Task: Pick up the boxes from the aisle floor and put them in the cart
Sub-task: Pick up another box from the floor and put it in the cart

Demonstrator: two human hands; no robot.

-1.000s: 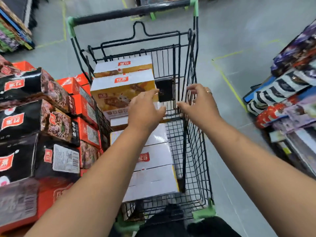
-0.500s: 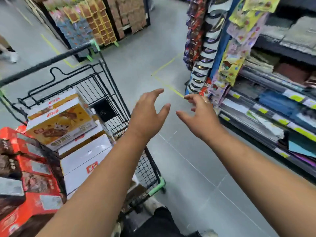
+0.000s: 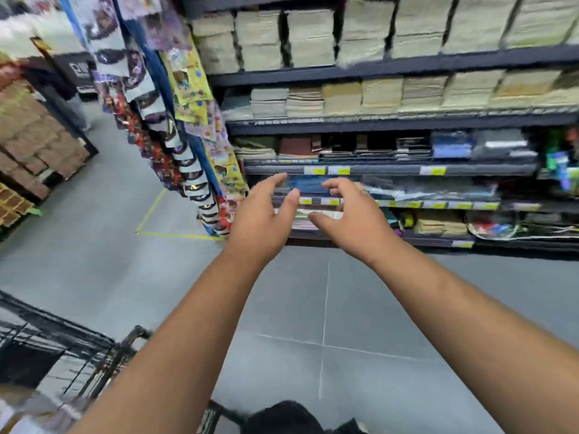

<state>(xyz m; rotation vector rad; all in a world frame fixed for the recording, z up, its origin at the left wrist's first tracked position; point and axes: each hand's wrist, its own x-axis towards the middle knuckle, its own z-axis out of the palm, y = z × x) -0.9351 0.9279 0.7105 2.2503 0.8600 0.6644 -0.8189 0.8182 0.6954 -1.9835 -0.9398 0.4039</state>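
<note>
Dead ahead at twelve o'clock, holding out left hand [image 3: 260,222] and right hand [image 3: 354,220] side by side, gripping nothing, fingers spread and loosely curved. Facing shelves [image 3: 391,170] across the aisle floor [image 3: 313,308]. No sign of any boxes on the ground from this angle; just a blurred corner of cart [image 3: 62,324] down at eight o'clock, contents unreadable. Judging from the task alone: probably stiff cardboard, fairly light, flat-sided, perhaps a touch slick. Best to clamp opposite side faces with both palms, low down, keeping level, sparing the corners.
</note>
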